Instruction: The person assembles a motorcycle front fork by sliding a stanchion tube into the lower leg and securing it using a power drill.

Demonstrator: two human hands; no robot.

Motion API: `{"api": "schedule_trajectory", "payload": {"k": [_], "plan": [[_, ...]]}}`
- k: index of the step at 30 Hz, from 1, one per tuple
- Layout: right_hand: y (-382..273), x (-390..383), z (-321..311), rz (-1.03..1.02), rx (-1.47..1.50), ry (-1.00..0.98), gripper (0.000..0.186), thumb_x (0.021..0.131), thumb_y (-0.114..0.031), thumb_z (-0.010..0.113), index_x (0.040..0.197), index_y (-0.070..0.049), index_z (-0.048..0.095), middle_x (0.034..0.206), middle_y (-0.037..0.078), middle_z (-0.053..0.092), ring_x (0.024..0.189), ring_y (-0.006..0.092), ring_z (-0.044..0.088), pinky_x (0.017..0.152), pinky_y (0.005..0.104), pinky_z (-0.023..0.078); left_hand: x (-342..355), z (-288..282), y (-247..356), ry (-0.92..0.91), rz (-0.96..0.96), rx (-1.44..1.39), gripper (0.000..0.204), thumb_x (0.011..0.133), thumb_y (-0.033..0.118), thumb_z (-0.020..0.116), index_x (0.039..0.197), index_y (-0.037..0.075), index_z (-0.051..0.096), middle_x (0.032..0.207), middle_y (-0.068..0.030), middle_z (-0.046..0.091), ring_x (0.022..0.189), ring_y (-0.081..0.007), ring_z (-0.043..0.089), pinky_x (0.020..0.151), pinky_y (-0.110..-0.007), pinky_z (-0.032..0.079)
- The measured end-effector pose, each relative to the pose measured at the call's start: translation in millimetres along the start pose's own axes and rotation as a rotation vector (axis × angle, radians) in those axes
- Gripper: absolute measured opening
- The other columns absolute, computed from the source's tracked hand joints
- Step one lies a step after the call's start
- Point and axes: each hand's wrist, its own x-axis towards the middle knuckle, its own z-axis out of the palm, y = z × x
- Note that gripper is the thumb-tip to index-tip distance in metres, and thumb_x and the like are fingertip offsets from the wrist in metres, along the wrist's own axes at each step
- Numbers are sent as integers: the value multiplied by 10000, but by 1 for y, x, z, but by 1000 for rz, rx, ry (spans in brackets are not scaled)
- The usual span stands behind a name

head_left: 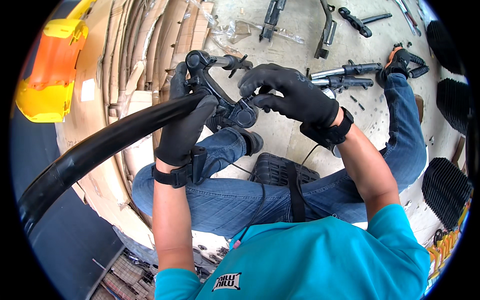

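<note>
Black bracket (220,95), held up in the air, with a black shoe (256,142) just below it! Clenched in the left hand (187,120), gloved and wrapped round the joint of bracket and long black tube (120,124). Across to the right hand (287,95): poised at the bracket's right end, with fingers bent, too hidden to tell whether pinching something small. Out right of the bracket, on the grey floor (302,17), silver-and-black fork legs (352,81). Left of it, stacked cardboard (127,50); farther left, an orange-and-yellow panel (57,60).
</note>
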Motion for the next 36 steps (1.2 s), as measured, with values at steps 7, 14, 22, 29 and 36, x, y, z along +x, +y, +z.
{"api": "schedule_trajectory", "payload": {"k": [7, 14, 22, 29, 36], "plan": [[5, -2, 0, -72, -172, 66, 254, 877, -113, 693, 1124, -72, 649, 1035, 70, 672, 904, 181, 634, 800, 346, 524, 0, -2, -1, -22, 8, 18, 772, 887, -34, 583, 1546, 56, 191, 1256, -95, 532, 1044, -130, 570, 914, -285, 492], [7, -6, -4, 139, -81, -47, 288, 910, -108, 669, 1185, -33, 626, 968, 63, 673, 764, 117, 641, 650, 269, 541, 0, 0, -1, 17, 9, 4, 827, 861, -22, 619, 1550, 50, 167, 1080, -57, 589, 927, -93, 569, 841, -243, 476], [14, -8, 1, -3, -84, 58, 231, 917, -99, 658, 1137, -37, 632, 891, 67, 671, 703, 119, 633, 612, 272, 531, -1, 4, 5, -4, -5, -5, 825, 862, -43, 604, 1553, 58, 163, 1044, -54, 590, 901, -96, 573, 824, -241, 481], [2, -2, -5, 142, -173, -71, 224, 911, -85, 657, 1126, -33, 624, 892, 76, 670, 716, 149, 637, 645, 309, 538, 0, 3, 5, -1, -10, 4, 820, 866, -40, 602, 1552, 65, 166, 1054, -53, 565, 896, -92, 558, 815, -240, 478], [7, -3, -3, -27, -156, -3, 201, 925, -75, 629, 1122, -43, 612, 855, 80, 656, 709, 159, 623, 634, 311, 511, -2, -2, 0, -27, -4, 18, 732, 892, -13, 574, 1537, 69, 239, 1227, -93, 569, 1039, -129, 594, 929, -293, 497]]}}
